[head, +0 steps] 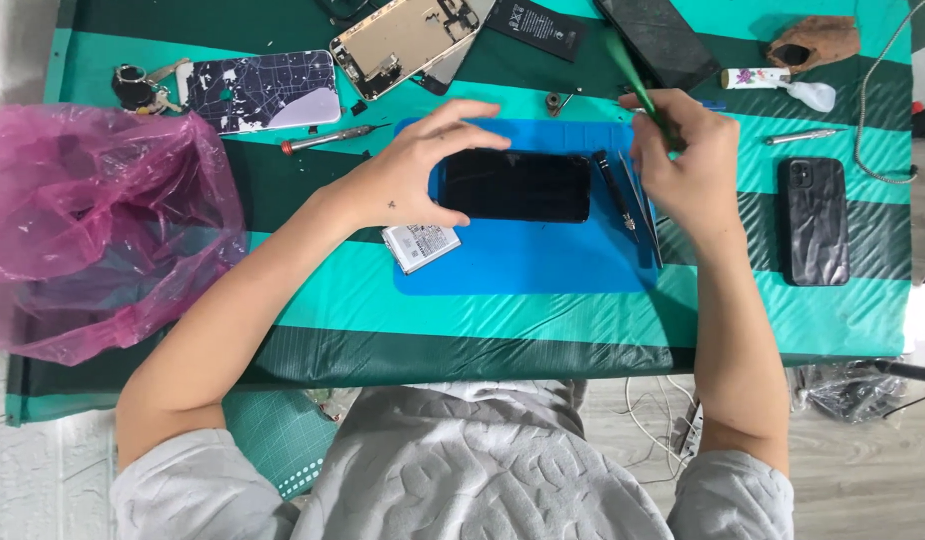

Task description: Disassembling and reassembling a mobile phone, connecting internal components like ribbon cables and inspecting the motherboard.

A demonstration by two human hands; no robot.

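Phone [516,185] under left hand [408,180]

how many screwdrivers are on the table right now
3 in view: a red-tipped screwdriver left of the blue mat, a black screwdriver on the mat, a silver screwdriver at right. Clutter may hide more.

Grey textured top, sleeves pushed up, bare forearms

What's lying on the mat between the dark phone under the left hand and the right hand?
In the head view, a black pen-like tool and slim metal tweezers lie on the blue mat, between the phone and the right hand.
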